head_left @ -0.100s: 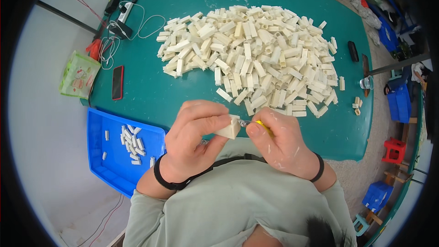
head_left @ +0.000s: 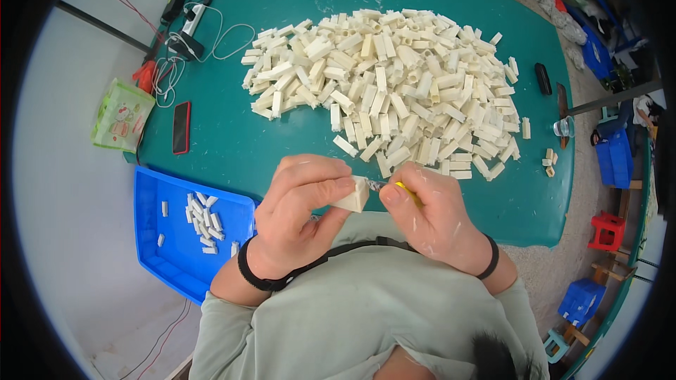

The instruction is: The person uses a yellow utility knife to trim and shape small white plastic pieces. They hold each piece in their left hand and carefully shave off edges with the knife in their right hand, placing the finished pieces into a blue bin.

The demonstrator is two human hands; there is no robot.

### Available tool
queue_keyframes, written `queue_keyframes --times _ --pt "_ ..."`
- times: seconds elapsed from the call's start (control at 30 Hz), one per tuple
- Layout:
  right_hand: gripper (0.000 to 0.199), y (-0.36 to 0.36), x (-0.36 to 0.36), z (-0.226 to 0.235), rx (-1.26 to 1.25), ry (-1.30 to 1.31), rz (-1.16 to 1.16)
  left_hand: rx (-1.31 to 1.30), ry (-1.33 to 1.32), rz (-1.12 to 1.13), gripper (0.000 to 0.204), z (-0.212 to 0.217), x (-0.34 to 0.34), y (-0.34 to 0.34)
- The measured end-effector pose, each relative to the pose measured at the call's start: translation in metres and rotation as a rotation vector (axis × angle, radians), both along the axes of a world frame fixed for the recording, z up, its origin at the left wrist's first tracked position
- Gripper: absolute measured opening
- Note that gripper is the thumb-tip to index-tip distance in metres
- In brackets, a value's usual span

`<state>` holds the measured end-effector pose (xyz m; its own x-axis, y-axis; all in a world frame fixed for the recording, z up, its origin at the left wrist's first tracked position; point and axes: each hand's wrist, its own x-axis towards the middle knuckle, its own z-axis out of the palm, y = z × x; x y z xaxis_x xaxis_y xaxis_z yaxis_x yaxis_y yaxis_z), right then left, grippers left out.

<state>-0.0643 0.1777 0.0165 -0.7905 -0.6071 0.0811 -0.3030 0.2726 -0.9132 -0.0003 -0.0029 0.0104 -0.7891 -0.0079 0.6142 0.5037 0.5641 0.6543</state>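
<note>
Close to my body, over the table's near edge, my left hand [head_left: 299,211] pinches a cream rectangular block [head_left: 354,197] between thumb and fingers. One end of the block points toward my other hand. My right hand [head_left: 442,222] is closed around a small yellow-handled knife [head_left: 408,193], most of its handle hidden in the fingers. Its short metal blade reaches the block's upper right edge; whether it touches is too small to tell. Beyond both hands lies a large heap of similar cream hollow blocks [head_left: 394,84].
A blue tray [head_left: 151,239] with several pale pieces stands at the left of the green table [head_left: 271,137]. A phone [head_left: 182,127], a power strip [head_left: 191,21] with cables and a green bag [head_left: 121,116] lie far left. A dark case [head_left: 543,79] and a clear cup [head_left: 563,127] are at the right.
The block in my left hand has shifted very slightly left, and more of the blade shows between the two hands. Everything else stays the same.
</note>
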Motion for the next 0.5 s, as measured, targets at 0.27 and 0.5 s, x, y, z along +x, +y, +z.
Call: queue_keyframes --times 0.27,0.5 --pt "0.035 0.002 -0.003 -0.014 0.027 -0.145 -0.036 0.064 -0.059 -0.004 0.038 0.002 0.009 -0.008" --pt "0.021 -0.005 0.01 -0.01 -0.154 -0.136 0.072 0.957 -0.303 -0.049 0.033 -0.009 0.004 -0.006"
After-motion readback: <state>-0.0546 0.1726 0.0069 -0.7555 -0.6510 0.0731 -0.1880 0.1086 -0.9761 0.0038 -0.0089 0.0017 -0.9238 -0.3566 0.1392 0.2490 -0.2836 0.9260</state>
